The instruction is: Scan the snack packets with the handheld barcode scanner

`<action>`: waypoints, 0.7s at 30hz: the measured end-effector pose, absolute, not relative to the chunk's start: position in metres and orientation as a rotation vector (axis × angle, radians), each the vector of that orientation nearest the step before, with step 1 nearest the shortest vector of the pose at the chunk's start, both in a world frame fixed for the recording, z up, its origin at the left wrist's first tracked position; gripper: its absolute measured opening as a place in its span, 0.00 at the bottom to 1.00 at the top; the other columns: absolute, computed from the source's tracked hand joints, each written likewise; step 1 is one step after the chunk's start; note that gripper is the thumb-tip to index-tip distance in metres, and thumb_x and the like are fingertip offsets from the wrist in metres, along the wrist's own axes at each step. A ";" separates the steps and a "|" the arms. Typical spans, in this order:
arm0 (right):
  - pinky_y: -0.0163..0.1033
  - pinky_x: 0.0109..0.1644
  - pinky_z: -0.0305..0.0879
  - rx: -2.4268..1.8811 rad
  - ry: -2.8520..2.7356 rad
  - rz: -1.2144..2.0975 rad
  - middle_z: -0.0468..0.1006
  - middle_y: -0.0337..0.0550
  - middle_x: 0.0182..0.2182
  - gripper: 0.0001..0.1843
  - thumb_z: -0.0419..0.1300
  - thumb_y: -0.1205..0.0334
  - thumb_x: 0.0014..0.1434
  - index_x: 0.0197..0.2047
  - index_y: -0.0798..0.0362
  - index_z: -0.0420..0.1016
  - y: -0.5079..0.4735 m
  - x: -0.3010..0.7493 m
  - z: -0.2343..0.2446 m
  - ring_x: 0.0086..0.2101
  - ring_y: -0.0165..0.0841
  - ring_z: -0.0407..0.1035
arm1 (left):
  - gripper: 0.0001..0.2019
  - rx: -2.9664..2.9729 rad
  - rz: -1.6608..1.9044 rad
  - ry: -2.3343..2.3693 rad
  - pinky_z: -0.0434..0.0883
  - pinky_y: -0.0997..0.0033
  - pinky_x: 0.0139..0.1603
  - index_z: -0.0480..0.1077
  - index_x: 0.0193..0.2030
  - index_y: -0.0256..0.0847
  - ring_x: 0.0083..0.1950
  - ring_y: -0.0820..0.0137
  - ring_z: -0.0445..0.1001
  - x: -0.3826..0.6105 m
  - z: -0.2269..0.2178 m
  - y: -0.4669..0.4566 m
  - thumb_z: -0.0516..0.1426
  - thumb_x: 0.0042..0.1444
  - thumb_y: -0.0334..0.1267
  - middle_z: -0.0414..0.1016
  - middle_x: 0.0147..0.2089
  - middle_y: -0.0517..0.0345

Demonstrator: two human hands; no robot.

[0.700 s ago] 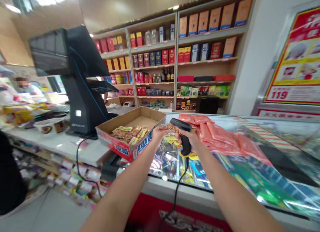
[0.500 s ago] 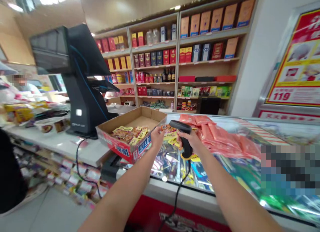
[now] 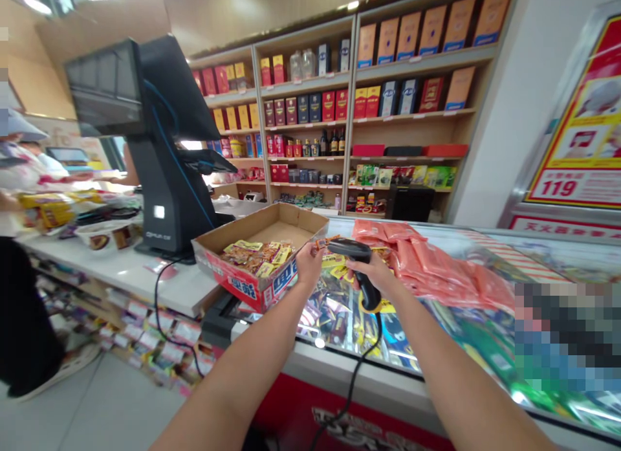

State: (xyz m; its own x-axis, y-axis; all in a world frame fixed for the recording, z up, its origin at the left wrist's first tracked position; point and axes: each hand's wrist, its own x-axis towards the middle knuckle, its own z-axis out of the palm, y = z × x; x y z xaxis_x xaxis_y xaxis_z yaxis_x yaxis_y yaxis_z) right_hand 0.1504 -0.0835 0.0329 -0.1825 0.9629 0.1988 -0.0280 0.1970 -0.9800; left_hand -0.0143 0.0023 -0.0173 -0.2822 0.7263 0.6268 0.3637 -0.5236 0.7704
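My right hand [image 3: 374, 272] is wrapped round the handle of a black barcode scanner [image 3: 350, 248], whose head points left. Its cord hangs down over the counter's front. A small orange snack packet [image 3: 322, 243] is pinched in my left hand [image 3: 308, 264], right in front of the scanner's head. Beside my left hand stands an open cardboard box [image 3: 272, 294] with several small snack packets [image 3: 259, 257] inside. More yellow packets [image 3: 337, 264] lie on the glass between and behind my hands. Flat coral-red plastic packs [image 3: 427, 260] are piled to the right of the scanner.
A dark till with screens [image 3: 167, 198] stands on the white counter [image 3: 191, 286] to the left. Under the glass top of the display counter [image 3: 310, 341] lie many wrapped goods. Shelves of boxes [image 3: 320, 124] line the back wall. At far left stands another person [image 3: 29, 296].
The scanner's head has levelled and come close to the packet in my left hand; its handle swung right. The view has shifted slightly, and the person at far left shows more.
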 end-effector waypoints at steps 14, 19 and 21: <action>0.34 0.15 0.59 -0.974 -1.431 1.185 0.74 0.40 0.16 0.13 0.67 0.55 0.40 0.23 0.55 0.71 -0.083 0.150 0.033 0.12 0.30 0.65 | 0.02 1.659 1.857 1.355 0.60 0.75 0.31 0.70 0.29 0.39 0.25 0.75 0.63 -0.014 -0.016 0.001 0.59 0.49 0.34 0.68 0.23 0.64; 0.34 0.16 0.60 -0.913 -1.411 1.209 0.72 0.38 0.14 0.13 0.66 0.55 0.43 0.23 0.55 0.70 -0.076 0.154 0.025 0.13 0.30 0.65 | 0.06 1.677 1.856 1.389 0.59 0.75 0.30 0.68 0.26 0.39 0.25 0.74 0.62 -0.014 -0.015 -0.006 0.59 0.50 0.35 0.66 0.22 0.64; 0.35 0.16 0.61 -0.865 -1.382 1.220 0.74 0.39 0.16 0.13 0.66 0.54 0.43 0.24 0.55 0.70 -0.074 0.154 0.023 0.13 0.30 0.65 | 0.07 1.698 1.851 1.437 0.59 0.74 0.30 0.67 0.24 0.39 0.25 0.74 0.62 -0.012 -0.007 -0.013 0.59 0.51 0.35 0.65 0.22 0.64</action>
